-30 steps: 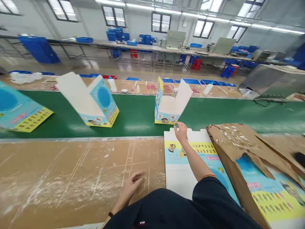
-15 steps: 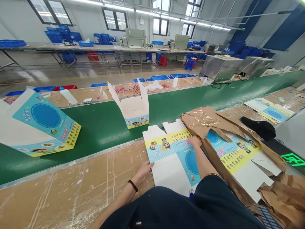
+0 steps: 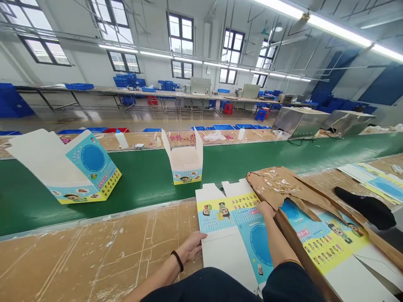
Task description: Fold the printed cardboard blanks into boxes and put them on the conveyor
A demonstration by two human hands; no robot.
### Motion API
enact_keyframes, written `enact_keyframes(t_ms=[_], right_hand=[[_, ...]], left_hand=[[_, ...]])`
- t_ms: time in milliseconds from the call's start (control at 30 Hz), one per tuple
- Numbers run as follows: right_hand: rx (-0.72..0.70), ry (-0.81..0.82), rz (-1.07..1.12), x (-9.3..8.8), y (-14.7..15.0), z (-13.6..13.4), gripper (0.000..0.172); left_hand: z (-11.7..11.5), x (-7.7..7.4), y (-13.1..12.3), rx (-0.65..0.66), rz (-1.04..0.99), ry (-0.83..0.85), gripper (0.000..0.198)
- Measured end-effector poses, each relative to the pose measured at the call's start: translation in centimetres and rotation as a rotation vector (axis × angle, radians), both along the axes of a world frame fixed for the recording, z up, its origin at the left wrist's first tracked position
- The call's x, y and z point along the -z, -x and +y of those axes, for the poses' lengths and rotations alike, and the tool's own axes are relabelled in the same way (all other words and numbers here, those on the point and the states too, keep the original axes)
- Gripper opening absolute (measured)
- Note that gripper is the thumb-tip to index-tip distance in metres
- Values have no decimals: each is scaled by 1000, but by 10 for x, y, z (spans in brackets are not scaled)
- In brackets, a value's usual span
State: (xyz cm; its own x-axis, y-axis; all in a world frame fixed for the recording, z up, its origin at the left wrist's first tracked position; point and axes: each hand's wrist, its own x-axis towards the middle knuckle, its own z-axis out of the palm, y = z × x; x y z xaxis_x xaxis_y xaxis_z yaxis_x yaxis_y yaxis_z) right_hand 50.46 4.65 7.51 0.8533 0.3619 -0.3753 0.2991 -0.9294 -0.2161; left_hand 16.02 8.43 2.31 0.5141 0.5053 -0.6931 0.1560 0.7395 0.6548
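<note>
A flat, unfolded printed carton [image 3: 231,228], blue and yellow with cartoon figures, lies on the brown table [image 3: 94,260] in front of me. My left hand [image 3: 192,247] rests at its left edge, fingers bent against the card. My right hand [image 3: 265,208] lies on the carton's right edge, fingers curled at it, beside a torn brown paper wrap [image 3: 280,186] that holds a stack of more flat cartons [image 3: 327,245]. Two erected open cartons stand on the green conveyor belt [image 3: 145,178]: one just ahead [image 3: 185,163], one tipped over at the left [image 3: 74,170].
A black cloth-like thing [image 3: 367,207] lies at the right beside more flat cartons [image 3: 374,180]. Beyond the belt runs a far bench with small pink items [image 3: 176,137], bottles and blue bins [image 3: 220,126]. Metal housings [image 3: 302,121] stand at the right.
My right hand drew back from the carton's far end to its right edge, and my left hand came to its left edge. The open cartons on the belt shifted; the view swung right.
</note>
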Motion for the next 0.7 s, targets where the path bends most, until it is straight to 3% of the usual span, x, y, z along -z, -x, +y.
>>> enact_keyframes(t_ms=[233, 333, 433, 533, 700], right_hand=[[-115, -294, -68, -40, -3, -1, 30], [-198, -494, -98, -57, 1, -11, 40], [-277, -908, 9, -79, 4, -28, 59], [-325, -1186, 201, -106, 14, -43, 70], [-417, -1275, 404, -143, 57, -52, 62]], left_hand=[[4, 5, -4, -50, 46, -8, 17], [7, 6, 1, -114, 51, -35, 24], [15, 0, 9, -238, 9, -97, 36], [25, -20, 21, -418, -149, -212, 50], [49, -77, 71, -686, -397, -510, 58]])
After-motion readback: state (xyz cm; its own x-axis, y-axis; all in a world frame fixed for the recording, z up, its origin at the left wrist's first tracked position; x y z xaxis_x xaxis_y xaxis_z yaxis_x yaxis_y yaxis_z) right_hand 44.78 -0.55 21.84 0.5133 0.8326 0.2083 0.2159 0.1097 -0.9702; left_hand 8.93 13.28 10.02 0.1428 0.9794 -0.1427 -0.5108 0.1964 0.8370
